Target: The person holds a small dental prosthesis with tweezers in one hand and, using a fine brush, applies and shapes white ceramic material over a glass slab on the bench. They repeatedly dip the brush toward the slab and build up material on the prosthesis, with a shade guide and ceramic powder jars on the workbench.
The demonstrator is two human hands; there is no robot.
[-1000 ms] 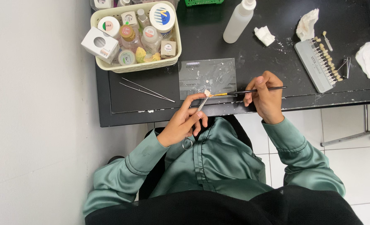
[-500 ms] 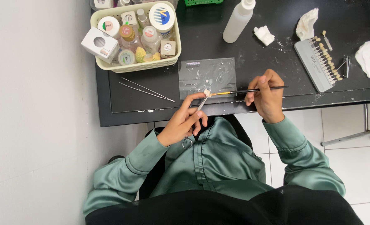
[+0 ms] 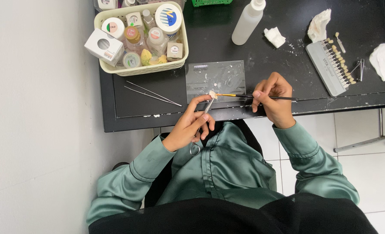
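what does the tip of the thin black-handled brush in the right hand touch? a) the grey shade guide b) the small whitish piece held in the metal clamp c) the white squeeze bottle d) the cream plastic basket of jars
b: the thin black-handled brush in the right hand meets the small whitish piece gripped by the metal clamp in the left hand, over the clear glass slab.

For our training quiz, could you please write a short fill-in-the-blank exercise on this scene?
1. The right hand holds a thin ____ by its dark handle.
2. The left hand holds a metal clamp gripping a small pale ____.
3. The jars sit in a cream ____ on the black table.

Missing words: brush; tooth; basket
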